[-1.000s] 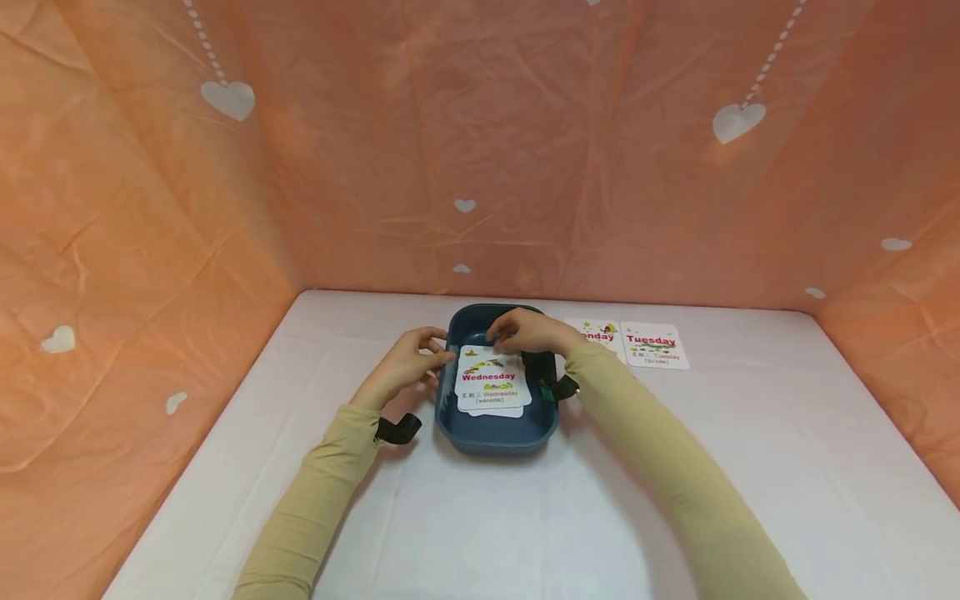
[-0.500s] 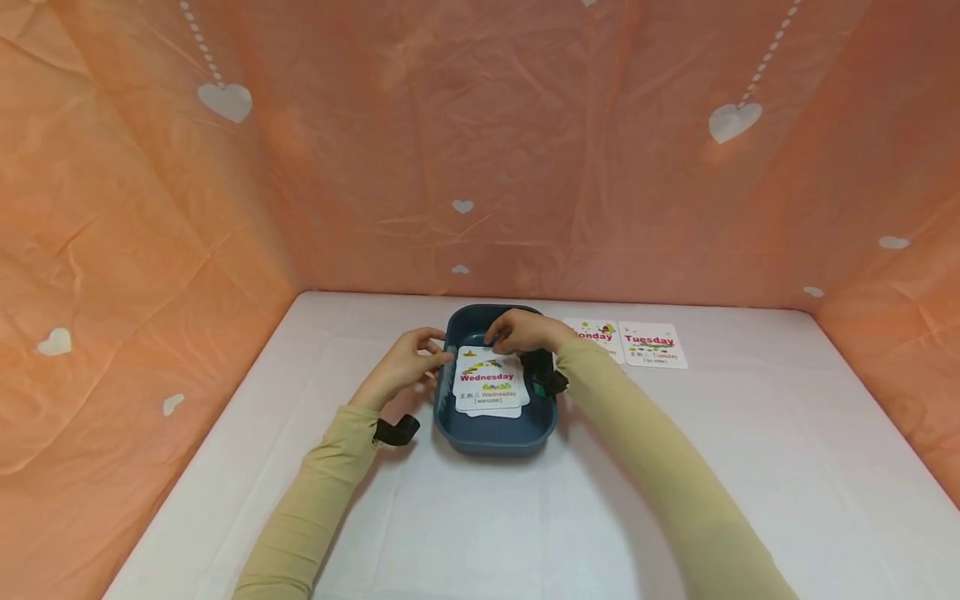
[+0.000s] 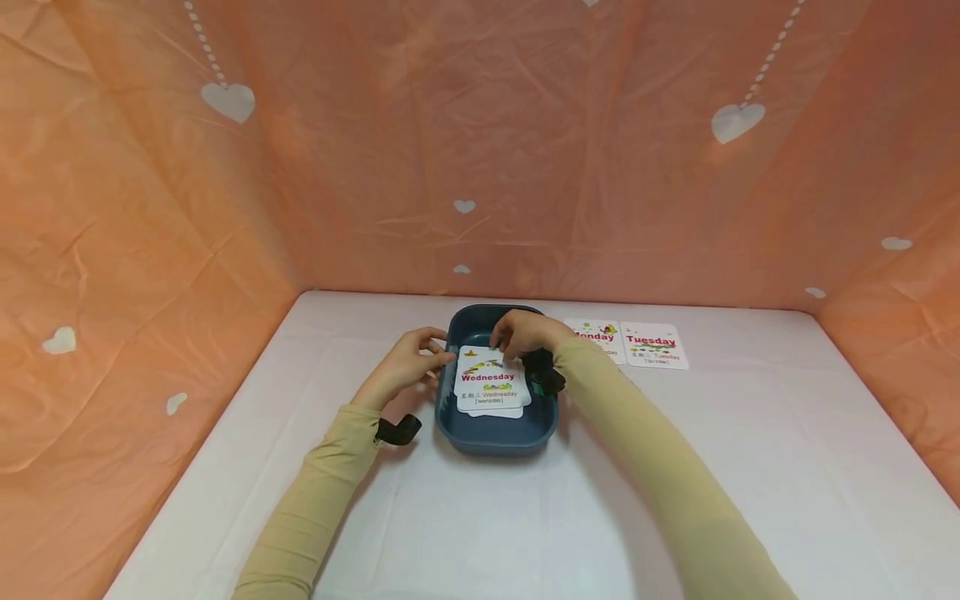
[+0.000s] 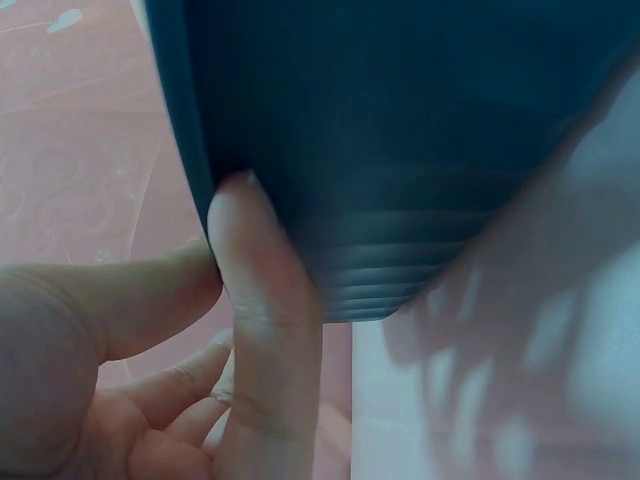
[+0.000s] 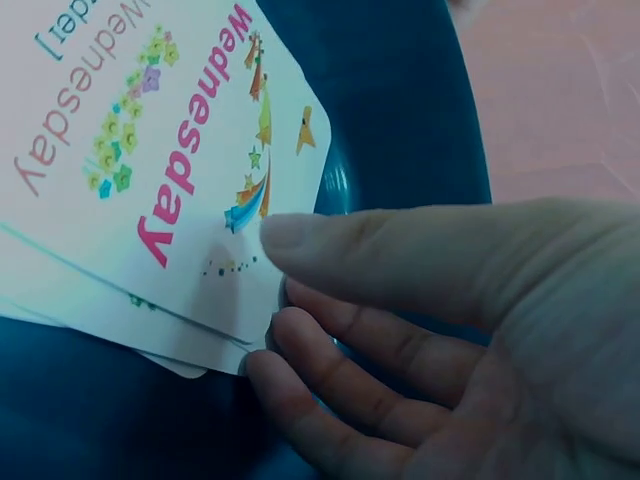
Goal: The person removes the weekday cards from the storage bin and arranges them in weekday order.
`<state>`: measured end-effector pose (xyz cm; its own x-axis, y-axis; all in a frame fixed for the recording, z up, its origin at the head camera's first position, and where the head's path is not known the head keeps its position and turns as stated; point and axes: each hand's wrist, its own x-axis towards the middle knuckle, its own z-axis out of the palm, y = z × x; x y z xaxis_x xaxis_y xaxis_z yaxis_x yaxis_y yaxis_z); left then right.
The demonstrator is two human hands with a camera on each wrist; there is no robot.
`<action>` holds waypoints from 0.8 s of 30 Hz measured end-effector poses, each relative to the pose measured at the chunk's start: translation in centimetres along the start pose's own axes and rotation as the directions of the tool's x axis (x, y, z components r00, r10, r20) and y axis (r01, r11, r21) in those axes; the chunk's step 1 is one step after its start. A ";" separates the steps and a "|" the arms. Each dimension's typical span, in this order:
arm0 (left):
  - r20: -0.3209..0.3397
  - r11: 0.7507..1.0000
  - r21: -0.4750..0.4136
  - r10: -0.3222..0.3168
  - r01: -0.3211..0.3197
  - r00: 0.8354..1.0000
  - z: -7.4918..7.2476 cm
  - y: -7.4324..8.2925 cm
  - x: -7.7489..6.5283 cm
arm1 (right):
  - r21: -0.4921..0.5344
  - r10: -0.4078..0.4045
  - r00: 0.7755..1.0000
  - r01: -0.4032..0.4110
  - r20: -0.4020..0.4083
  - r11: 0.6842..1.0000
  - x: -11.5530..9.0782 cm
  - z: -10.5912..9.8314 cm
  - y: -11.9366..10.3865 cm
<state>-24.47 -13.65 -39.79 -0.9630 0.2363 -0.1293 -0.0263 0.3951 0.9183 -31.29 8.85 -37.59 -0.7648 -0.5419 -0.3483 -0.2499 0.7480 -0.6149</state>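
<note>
Two hands at work on one dark blue bin (image 3: 497, 444). Left hand (image 3: 405, 358): pinches the bin's side wall near the rim between thumb and a finger; that wall stands between it and the cards. Right hand (image 3: 525, 332): reaches inside, pinching the far corner of the Wednesday card (image 3: 487, 379), thumb over the face, fingertips at the edge; cannot tell whether the layer beneath is caught too. The card lies between the hands, flat or nearly so, atop other cards (image 3: 504, 412) that jut out on the side toward the person.

Obstructions: the black wrist mount (image 3: 545, 371) below the right hand covers part of the bin's wall on that side; the right sleeve (image 3: 660, 450) crosses in front of the Monday card (image 3: 600, 332), hiding some of it. Tuesday card (image 3: 655, 346) lies just beside Monday, farther right of the right hand. Left mount (image 3: 399, 429) sits under the left wrist, near the bin. Beyond both hands: orange backdrop (image 3: 465, 125) with pale hearts (image 3: 228, 102)
</note>
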 end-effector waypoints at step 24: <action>0.005 1.000 0.012 0.002 -0.003 1.000 0.0 0.2 0.2 | -0.114 0.017 1.000 -0.018 -0.013 0.993 0.6 0.4 0.3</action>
<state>-24.64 -13.59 -39.64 -0.9617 0.2418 -0.1290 -0.0206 0.4055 0.9139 -31.64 8.61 -38.27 -0.7764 -0.5241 -0.3499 -0.3019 0.7967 -0.5236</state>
